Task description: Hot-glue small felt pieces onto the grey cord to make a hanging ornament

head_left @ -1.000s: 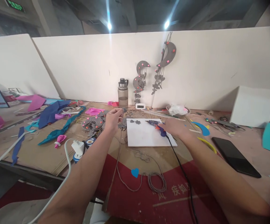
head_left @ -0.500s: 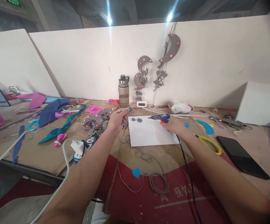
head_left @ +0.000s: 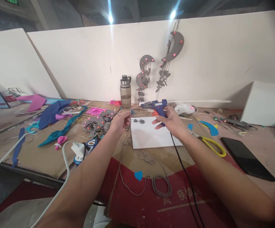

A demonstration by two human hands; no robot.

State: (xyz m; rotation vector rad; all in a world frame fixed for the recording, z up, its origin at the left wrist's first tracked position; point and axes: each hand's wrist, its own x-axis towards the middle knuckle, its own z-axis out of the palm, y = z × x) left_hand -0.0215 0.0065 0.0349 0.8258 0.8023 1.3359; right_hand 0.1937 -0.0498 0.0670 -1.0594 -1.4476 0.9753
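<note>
One glue gun (head_left: 160, 108) in right hand (head_left: 173, 121).

glue gun (head_left: 160, 108) blue (trigger (head_left: 155, 113) orange); board (head_left: 149, 136) white; cord (head_left: 162, 193) grey; heart (head_left: 138, 175) blue; scissor handles (head_left: 223, 153) yellow

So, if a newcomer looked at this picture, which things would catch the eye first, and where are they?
Probably the big grey crescent with pink and orange dots, hanging high against the white panel. Next, the blue glue gun in the right hand, by the far edge of the white board. Nearer the viewer, a blue heart lies on the cardboard, left of the coiled cord.
</note>
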